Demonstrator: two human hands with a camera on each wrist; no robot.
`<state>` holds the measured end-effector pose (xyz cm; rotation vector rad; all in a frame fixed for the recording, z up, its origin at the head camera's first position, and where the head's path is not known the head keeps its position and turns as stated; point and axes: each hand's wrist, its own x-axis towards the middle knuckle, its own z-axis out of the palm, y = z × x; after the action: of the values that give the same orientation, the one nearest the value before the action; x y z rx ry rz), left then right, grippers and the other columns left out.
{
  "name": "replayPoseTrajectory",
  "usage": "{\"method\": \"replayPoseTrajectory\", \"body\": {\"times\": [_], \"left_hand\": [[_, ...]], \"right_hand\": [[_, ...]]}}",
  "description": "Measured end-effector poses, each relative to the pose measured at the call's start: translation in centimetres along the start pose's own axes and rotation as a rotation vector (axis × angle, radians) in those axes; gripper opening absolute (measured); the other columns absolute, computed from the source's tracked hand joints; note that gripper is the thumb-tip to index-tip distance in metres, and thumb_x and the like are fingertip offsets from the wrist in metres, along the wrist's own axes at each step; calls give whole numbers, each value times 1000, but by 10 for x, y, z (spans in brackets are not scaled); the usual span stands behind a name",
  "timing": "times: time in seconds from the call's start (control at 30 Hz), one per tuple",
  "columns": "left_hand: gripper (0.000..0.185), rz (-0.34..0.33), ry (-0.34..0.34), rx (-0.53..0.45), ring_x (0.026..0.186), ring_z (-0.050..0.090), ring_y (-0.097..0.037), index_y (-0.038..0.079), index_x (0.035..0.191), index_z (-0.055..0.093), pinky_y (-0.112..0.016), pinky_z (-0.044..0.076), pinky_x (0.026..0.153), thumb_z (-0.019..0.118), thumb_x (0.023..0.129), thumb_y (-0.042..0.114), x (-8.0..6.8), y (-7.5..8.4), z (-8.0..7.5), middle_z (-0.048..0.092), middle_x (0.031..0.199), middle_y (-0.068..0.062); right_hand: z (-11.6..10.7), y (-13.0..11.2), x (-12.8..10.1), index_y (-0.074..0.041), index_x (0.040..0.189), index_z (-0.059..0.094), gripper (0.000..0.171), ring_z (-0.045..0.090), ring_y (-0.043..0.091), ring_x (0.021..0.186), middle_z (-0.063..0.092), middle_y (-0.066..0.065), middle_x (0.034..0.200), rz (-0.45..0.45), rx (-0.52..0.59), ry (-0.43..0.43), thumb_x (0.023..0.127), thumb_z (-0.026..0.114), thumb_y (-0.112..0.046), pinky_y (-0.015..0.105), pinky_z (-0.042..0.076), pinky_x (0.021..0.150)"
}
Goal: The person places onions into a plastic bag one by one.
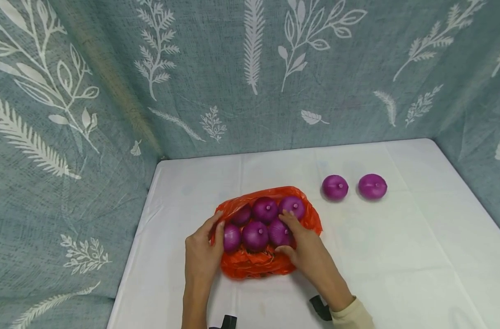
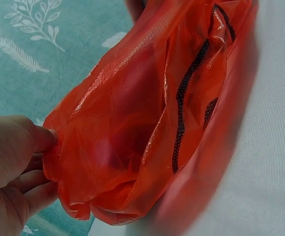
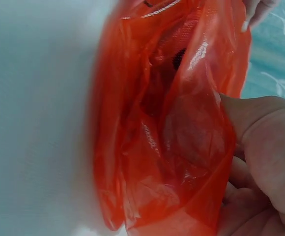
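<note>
An orange-red plastic bag [image 1: 256, 269] lies on the white table, its mouth spread open upward. Several glossy purple onions [image 1: 255, 236] sit inside it in two rows. At the bag's left rim my left hand [image 1: 204, 246] pinches the plastic between thumb and fingers. My right hand [image 1: 309, 249] reaches over the right rim, thumb and fingertips curled round the front-right onion [image 1: 279, 232]. In the right wrist view, that thumb [image 3: 260, 115] lies right at the bag's edge, and the plastic hides the onion.
Two more purple onions, one [image 1: 335, 188] beside the other [image 1: 372, 186], lie on the table behind and right of the bag. Blue-green leaf-print cloth [image 1: 274, 105] hangs behind the table [image 1: 398, 256] and along its sides.
</note>
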<state>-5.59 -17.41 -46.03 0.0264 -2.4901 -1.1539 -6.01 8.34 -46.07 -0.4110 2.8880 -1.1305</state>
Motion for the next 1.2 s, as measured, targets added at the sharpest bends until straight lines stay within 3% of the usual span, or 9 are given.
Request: {"method": "replayPoseTrajectory", "body": {"times": [0.13, 0.53, 0.9, 1.2], "left_hand": [[34, -4, 0, 6, 116, 74, -31, 8, 133, 74, -47, 58, 99, 76, 100, 13, 0, 0, 0, 75, 126, -16], [34, -17, -19, 11, 117, 74, -31, 9, 134, 74, -47, 58, 100, 75, 100, 13, 0, -1, 0, 75, 126, -15], [33, -6, -12, 13, 117, 74, -30, 9, 133, 74, -48, 58, 99, 75, 100, 14, 0, -1, 0, 76, 126, -15], [35, -15, -18, 14, 118, 73, -30, 8, 134, 74, -47, 58, 100, 75, 100, 12, 0, 1, -1, 75, 127, -16]], "right_hand": [[3, 1, -2, -8, 153, 54, 80, 61, 39, 133, 45, 13, 163, -23, -24, 1, 83, 91, -19, 48, 52, 108], [6, -1, -4, -5, 154, 52, 80, 47, 33, 148, 43, 16, 165, -24, -103, -16, 85, 90, -17, 47, 55, 104], [-3, -3, -7, -7, 159, 47, 87, 49, 33, 146, 40, 13, 166, -18, -119, -18, 86, 90, -23, 45, 56, 103], [-22, -8, -6, -8, 158, 48, 81, 67, 36, 128, 52, 12, 159, -7, -66, 50, 90, 87, -26, 49, 56, 103]]}}
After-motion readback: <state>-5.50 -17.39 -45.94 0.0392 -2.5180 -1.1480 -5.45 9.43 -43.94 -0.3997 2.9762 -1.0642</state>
